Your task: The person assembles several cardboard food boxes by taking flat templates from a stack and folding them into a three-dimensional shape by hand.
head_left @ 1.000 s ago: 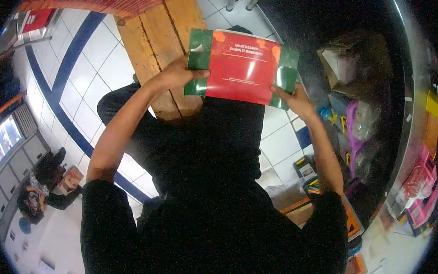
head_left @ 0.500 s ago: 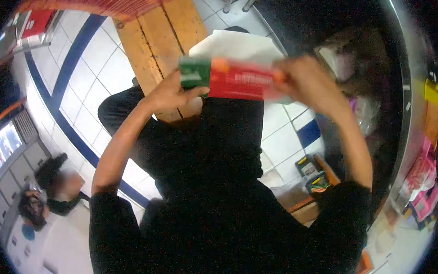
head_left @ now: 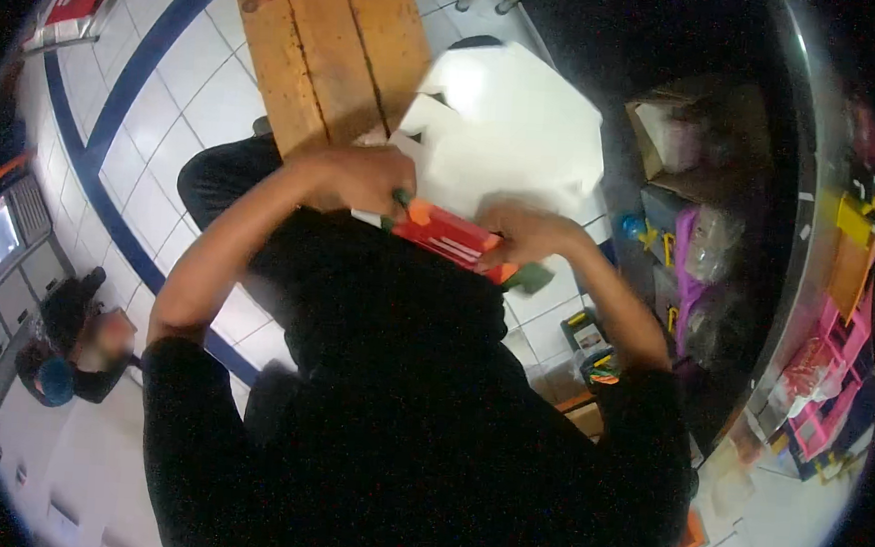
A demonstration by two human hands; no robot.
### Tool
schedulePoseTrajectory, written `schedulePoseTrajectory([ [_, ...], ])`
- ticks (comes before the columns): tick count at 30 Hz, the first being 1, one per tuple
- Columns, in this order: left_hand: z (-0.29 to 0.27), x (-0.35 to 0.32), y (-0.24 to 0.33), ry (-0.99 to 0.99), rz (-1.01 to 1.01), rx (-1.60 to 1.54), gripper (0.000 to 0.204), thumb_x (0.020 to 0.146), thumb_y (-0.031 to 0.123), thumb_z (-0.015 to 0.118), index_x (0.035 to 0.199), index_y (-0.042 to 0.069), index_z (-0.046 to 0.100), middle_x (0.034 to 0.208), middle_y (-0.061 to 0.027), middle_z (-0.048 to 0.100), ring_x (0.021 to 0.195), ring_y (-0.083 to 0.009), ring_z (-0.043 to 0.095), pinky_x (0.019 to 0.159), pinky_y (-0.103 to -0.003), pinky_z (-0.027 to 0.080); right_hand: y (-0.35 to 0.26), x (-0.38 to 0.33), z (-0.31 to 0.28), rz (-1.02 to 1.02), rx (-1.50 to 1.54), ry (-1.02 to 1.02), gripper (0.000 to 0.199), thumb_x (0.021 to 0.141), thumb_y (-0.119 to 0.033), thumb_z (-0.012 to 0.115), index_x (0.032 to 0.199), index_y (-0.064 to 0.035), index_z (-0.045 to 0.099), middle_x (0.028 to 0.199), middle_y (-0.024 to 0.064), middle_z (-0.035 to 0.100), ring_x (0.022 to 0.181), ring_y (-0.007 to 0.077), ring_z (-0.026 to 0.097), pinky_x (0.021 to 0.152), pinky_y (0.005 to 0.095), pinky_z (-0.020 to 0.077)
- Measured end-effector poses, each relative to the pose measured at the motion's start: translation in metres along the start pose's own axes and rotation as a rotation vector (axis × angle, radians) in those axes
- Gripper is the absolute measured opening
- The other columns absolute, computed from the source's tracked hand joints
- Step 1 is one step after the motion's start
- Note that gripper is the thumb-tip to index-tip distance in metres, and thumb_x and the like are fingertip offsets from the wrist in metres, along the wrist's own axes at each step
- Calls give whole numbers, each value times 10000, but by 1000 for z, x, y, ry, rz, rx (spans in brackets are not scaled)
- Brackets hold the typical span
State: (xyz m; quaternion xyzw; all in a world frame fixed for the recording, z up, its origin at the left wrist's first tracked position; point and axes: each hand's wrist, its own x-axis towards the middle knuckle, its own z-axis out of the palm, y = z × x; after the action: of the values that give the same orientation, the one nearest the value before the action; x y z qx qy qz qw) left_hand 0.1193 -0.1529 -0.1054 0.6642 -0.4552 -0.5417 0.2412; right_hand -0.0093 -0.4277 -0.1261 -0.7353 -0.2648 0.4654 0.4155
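Left hand: the left hand (head_left: 358,176) was curled over the near left edge of the flat cardboard packaging sheet, white on its inner side with a red and green printed outer face (head_left: 511,143), fingers pinching it where the printed flap began.
Right hand: the right hand (head_left: 525,234) was clamped on the right end of the same flap, fingers folded over the red print, thumb hidden beneath.
Sheet: it was held up in front of the person's chest, white side upward and tilted away, above the plank bench; its red strip with orange dots and green corners ran between the two hands.
Bench: a wooden bench of pale brown planks (head_left: 336,52) stood on the white tiled floor with a blue stripe (head_left: 132,114), just beyond the sheet.
Cardboard box: an open brown cardboard box (head_left: 686,133) sat to the right, with pale, plastic-wrapped contents too blurred to name.
Bags: a clear plastic bag with a purple strip (head_left: 704,255) lay below that box; what it held could not be made out.
Shelf: pink plastic trays (head_left: 831,398) at the far right held mixed small goods, unclear in detail.
Other person: another person in dark clothes (head_left: 78,337) sat low at the left, well apart from the hands.
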Motion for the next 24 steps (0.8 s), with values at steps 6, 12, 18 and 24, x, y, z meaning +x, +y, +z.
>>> schedulePoseTrajectory([
  [6,-13,-8,-6,803,-26,210,572,875,368,769,1259,-36,640,1077,-200,727,1017,-352,689,842,-464,560,-55,14,3,183,124,304,278,912,-226,680,1023,27,644,863,236,694,878,402,695,835,449,548],
  [12,-32,24,19,822,-443,-658,689,956,401,691,1371,-111,492,1010,-251,687,1005,-284,681,768,-391,574,-87,73,6,264,-81,711,282,897,-205,614,926,75,630,842,287,684,836,475,683,836,517,557],
  [18,-48,33,-63,960,-355,-22,387,975,204,600,1288,-22,608,1046,-178,717,965,-249,677,853,-370,535,-95,92,-56,409,-168,606,612,977,-573,500,988,-2,721,915,227,734,942,435,699,868,514,544],
  [24,-56,30,-46,772,-9,-619,314,991,39,601,1298,-17,639,1149,-76,729,1028,-158,649,923,-320,509,14,43,-142,230,-418,707,666,850,-373,744,1375,-11,556,1349,249,598,1258,383,584,1051,458,488],
])
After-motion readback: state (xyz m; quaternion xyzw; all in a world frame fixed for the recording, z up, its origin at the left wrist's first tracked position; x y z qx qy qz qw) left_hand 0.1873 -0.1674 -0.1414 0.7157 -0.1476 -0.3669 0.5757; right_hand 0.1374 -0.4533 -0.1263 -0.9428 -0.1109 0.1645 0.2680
